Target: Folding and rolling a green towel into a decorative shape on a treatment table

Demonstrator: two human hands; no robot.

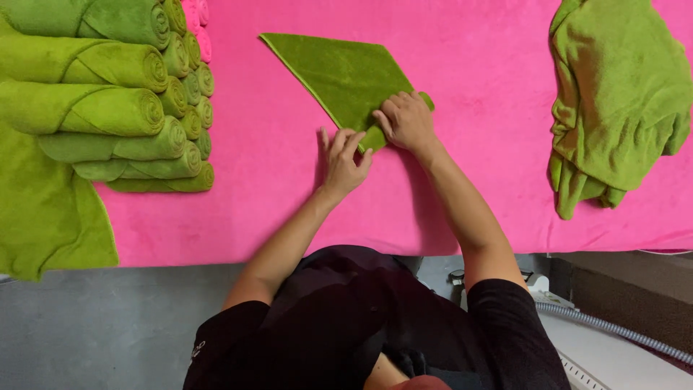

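Observation:
A dark green towel lies folded into a triangle on the pink table cover, its point toward the upper left. Its near end is rolled up into a short roll. My right hand presses down on top of that roll, fingers curled over it. My left hand sits at the roll's lower left end, fingertips touching the roll and palm on the pink cover. Both arms reach out from my black-sleeved body at the bottom.
A stack of several rolled green towels fills the left side, resting on a flat green towel. A crumpled pile of light green towels lies at the right. A grey floor and a grey ribbed hose show below the table edge.

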